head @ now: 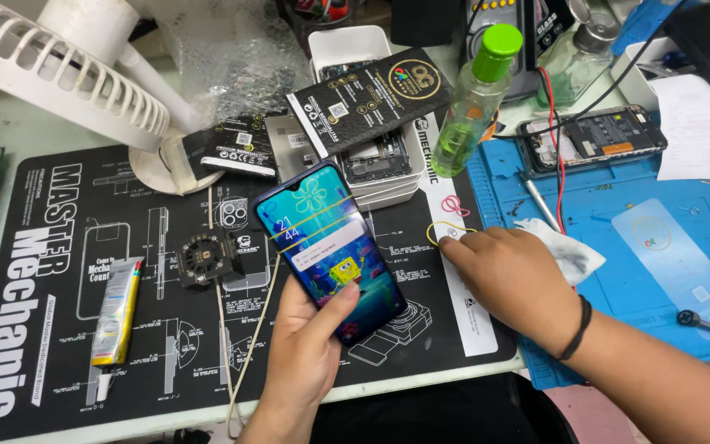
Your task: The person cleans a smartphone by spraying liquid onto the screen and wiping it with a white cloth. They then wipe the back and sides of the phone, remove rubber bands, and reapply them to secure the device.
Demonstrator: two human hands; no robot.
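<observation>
**Right fingertip on the yellow band, phone cradled in the left**

Nearest us, our left hand (310, 345) grips a phone (330, 251) from below, thumb across its lit lower screen, over the near edge of the black mat (43, 329). Its long axis runs from near-right up to far-left, and two yellow bands already cross the upper screen. Our right hand (511, 279) lies palm down at the mat's right edge, fingers curled loosely and holding nothing; the index tip touches a loose yellow rubber band (445, 233) that lies flat just ahead of it, toward the far side. That band is right of the phone and close to it, so the right hand is clearly the nearer.

Beyond it stand a green bottle (470, 107) and a white tray (388, 177) of parts; a white cloth (564, 251) sits on the blue mat (659, 197) just right of the wrist. A glue tube (117, 308) lies well left. Nothing lies between band and phone.
</observation>
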